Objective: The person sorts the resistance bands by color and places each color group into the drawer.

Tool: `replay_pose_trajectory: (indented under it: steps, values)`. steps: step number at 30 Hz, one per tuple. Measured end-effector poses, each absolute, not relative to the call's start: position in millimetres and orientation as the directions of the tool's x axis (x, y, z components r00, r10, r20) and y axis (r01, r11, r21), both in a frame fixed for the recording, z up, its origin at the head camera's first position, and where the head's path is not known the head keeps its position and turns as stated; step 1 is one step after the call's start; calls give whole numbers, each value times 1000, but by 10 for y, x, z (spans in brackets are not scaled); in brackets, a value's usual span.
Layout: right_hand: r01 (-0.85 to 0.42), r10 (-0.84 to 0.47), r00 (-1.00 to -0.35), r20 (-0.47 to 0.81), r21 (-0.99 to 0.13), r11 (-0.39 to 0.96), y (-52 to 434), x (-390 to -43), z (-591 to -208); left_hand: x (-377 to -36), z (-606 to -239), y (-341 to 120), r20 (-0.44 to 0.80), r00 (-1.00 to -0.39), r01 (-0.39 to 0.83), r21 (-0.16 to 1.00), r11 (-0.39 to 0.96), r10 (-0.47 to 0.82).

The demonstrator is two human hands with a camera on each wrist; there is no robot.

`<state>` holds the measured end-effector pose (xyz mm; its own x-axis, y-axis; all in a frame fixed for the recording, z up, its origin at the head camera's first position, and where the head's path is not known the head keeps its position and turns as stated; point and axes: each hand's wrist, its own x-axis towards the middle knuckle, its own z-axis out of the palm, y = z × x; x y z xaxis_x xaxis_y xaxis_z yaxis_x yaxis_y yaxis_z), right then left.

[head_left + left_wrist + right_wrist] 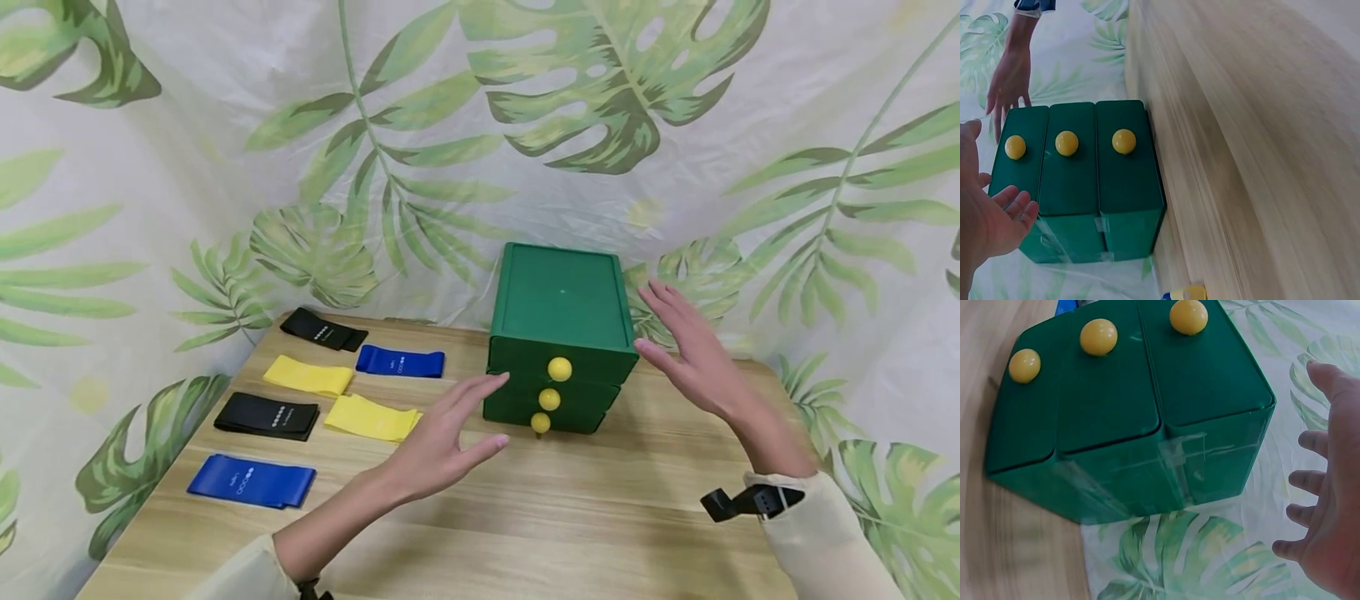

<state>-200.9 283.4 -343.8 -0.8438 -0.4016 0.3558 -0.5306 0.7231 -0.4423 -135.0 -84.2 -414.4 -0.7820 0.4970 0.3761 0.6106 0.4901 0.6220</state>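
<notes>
A green cabinet (pixel 562 296) with three stacked drawers and round yellow knobs stands at the back of the table, its drawers closed. My left hand (pixel 442 442) hovers in front of its left side, fingers extended, holding nothing. On the other side my right hand (pixel 693 358) is raised beside the top right edge, fingers straight and apart from it in the right wrist view. Strips of tape cross the cabinet's side (pixel 1122 487). Near the left hand lies a folded yellow band (pixel 371 417), partly hidden behind it.
Other folded bands lie at the table's left: a yellow one (pixel 307 375), black ones (pixel 322 329) (pixel 266 415), and blue ones (pixel 401 362) (pixel 251 481). A leaf-patterned sheet (pixel 420 150) hangs behind the wooden table (pixel 570 525).
</notes>
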Motion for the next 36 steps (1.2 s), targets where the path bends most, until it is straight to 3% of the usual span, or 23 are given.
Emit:
replay_pose_trajectory:
  steps: [17, 24, 36]
  values:
    - [-543, -447, -839, 308, -509, 668, 2660, -2350, -3424, -1504, -4133, -388, 450, -776, 616, 691, 378, 442]
    - [-559, -468, -828, 308, -517, 649, 2632, -2440, -3424, -1574, -4134, -261, 434, -810, 566, 756, 329, 396]
    - [-593, -520, -800, 299, -529, 607, 2582, -2530, -3431, -1684, -4171, -117, 437, -812, 554, 785, 276, 388]
